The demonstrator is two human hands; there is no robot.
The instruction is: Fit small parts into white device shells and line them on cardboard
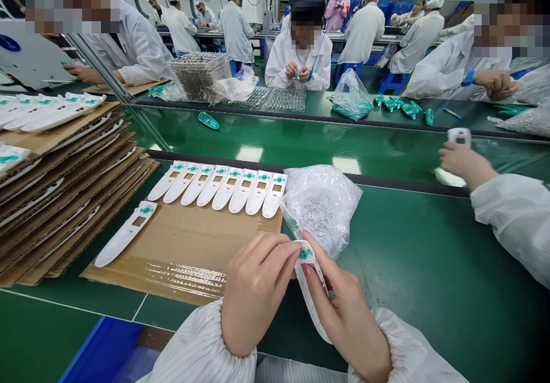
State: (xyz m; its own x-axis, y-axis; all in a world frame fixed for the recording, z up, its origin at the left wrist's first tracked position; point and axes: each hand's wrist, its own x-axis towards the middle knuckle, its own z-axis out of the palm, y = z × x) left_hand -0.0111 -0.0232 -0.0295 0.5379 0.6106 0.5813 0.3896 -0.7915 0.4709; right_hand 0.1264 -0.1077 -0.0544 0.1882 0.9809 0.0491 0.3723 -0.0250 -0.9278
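Observation:
A long white plastic casing (315,303) with a teal part (305,253) at its upper end is held slantwise over the bench. My right hand (350,308) grips it along its sides, thumb lying across the front. The fingers of my left hand (256,291) are pinched together at the casing's upper end, right beside the teal part; whatever lies between the fingertips is hidden. Just beyond my hands rests a clear plastic bag (324,205) of small pieces. Several similar white casings (234,189) stand in a row on a cardboard sheet (189,228), with one more casing (126,234) at its left edge.
At left rises a stack of cardboard sheets (64,200) bearing casings. Beyond the bench runs a green conveyor belt (279,137) carrying a teal piece (208,121). A co-worker's hand (466,162) holds a white casing over it at right. Other people work across the belt.

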